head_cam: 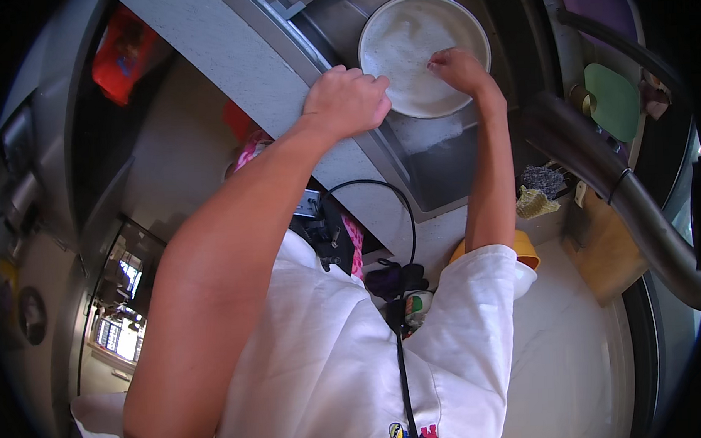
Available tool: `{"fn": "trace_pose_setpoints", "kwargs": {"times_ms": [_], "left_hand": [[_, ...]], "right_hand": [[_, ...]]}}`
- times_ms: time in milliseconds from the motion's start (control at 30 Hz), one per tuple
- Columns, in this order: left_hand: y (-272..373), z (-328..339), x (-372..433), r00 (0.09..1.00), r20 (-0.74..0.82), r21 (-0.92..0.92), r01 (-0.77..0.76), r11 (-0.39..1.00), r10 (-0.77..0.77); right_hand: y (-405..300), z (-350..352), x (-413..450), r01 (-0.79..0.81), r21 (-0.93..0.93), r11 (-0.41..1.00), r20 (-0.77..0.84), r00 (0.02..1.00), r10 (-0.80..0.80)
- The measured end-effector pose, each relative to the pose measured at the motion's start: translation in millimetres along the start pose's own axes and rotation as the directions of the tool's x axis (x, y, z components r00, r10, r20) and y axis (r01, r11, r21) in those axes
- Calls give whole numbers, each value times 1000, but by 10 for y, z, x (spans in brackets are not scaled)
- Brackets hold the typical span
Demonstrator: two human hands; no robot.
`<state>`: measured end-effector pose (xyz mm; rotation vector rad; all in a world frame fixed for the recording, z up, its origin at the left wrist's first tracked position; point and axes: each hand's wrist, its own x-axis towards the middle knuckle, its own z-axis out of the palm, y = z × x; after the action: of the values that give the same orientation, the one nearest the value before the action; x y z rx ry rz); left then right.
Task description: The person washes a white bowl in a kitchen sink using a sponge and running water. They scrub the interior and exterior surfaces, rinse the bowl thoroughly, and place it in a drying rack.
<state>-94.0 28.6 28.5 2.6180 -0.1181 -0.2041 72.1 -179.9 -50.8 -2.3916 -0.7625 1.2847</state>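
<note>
A round, pale-lined vessel [404, 95], a basin or pan, sits in the dark sink [441, 175] with cloudy, foamy liquid in it. My right hand [460, 70] reaches over its far-right side. The fingertips are drawn together low inside, with whitish foam on them and no held object visible. Near the vessel's lower left rim, my left hand [346, 97] is curled into a fist above the sink's front edge. Its palm faces away, so whether it grips the rim or something else is hidden.
A dark faucet [609, 175] arches in on the right. Metal and yellow scourers [538, 192], a green board [613, 102] and a wooden board [606, 256] stand beyond the sink. Yellow [525, 250] and white bowls [523, 279] lie beside my right arm. A black cable [411, 217] crosses the counter edge.
</note>
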Motion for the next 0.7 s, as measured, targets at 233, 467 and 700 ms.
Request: {"fn": "trace_pose_setpoints", "kwargs": {"times_ms": [233,467,700], "left_hand": [[-32,19,-11,1000,15,-12,-5,1000,5],[-29,0,-8,999,37,-9,12,1000,-11],[-44,26,-1,999,36,-2,7,1000,-6]], "right_hand": [[196,196,83,-50,-69,996,196,979,63],[131,346,88,-291,319,902,355,919,171],[299,930,167,-413,857,308,342,903,260]]}}
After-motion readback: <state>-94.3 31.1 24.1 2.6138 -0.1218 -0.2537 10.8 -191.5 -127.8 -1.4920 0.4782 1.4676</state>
